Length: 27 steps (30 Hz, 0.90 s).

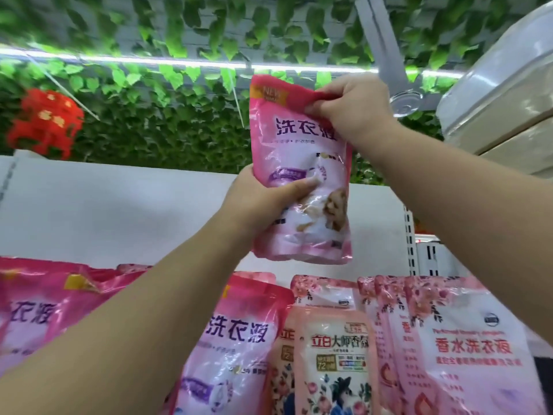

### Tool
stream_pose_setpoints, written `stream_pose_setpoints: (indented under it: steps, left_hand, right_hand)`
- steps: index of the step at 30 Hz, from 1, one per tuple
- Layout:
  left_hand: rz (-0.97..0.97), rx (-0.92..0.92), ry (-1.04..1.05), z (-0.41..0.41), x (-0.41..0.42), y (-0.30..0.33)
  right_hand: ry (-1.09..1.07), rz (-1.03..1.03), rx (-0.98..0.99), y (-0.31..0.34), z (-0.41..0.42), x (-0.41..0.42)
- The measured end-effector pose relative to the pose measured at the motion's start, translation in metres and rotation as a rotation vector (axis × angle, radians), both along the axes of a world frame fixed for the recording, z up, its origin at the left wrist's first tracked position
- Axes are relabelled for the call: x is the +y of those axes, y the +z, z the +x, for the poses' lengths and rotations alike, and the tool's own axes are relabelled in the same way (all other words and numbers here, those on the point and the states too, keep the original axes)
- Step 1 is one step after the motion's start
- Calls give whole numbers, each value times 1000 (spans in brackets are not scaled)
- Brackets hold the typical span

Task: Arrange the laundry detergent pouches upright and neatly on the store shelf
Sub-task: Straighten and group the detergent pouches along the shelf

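Two hands, left hand (263, 196) and right hand (350, 109), grip pouch (299, 163).

Your left hand (263, 199) covers held pouch (302, 175) mid-left; far-left pouch (33, 313) cut by frame edge; red ornament (45, 121) blurred (shape unclear).
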<state>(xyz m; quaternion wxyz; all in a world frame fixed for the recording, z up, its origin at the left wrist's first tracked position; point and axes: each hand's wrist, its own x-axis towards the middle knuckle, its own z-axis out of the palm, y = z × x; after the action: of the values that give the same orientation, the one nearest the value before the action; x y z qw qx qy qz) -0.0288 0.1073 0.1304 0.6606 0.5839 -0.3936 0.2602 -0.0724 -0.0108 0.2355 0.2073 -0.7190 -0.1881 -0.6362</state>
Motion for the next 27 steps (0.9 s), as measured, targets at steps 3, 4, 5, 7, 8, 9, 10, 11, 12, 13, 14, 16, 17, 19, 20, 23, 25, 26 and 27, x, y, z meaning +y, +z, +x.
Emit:
stream_pose_setpoints:
  steps: [3,4,5,7,8,9,10,11,12,13,14,16,17,19,20,23,25,26,27]
  left_hand:
    - [-49,3,127,-5,22,-5]
    - [-68,2,174,-7,30,-8]
    - [-84,7,215,-8,38,-13]
    - [-99,42,266,-13,57,-27]
    - [-96,65,278,-17,66,-36]
    - [-97,102,294,-21,75,-48]
    - [-108,138,311,-24,83,-61]
    - [-127,164,327,-26,89,-73]
    - [-144,189,349,-29,94,-88]
    - [-152,207,376,-30,98,-101]
    - [-154,230,411,-32,101,-116]
    - [-136,278,453,-29,105,-145]
    - [-119,311,443,-28,106,-159]
    - [-83,368,417,-27,105,-182]
    - [-73,383,414,-27,104,-191]
    - [-94,420,427,-20,102,-207]
    - [-130,426,398,-16,102,-211]
    - [-126,409,389,-15,101,-212]
    - [-101,387,400,-16,100,-215]
  right_hand:
    - [177,38,50,-2,0,14]
    - [222,41,59,-3,0,21]
    - [253,33,64,-6,0,28]
    - [278,-22,81,-14,-3,44]
    - [287,-60,104,-20,-6,52]
    - [290,-98,135,-29,-7,60]
    - [291,-132,158,-40,-9,67]
    - [296,-159,170,-51,-10,73]
    - [316,-170,191,-65,-9,79]
    - [335,-174,213,-79,-7,83]
    - [336,-180,237,-94,-4,87]
    - [298,-202,255,-125,4,89]
    - [283,-208,255,-141,10,89]
    - [276,-173,252,-169,19,88]
    - [264,-131,267,-184,23,88]
    - [331,105,413,-233,27,88]
    - [459,319,622,-269,19,90]
    - [527,408,728,-286,15,90]
    - [589,477,824,-301,12,91]
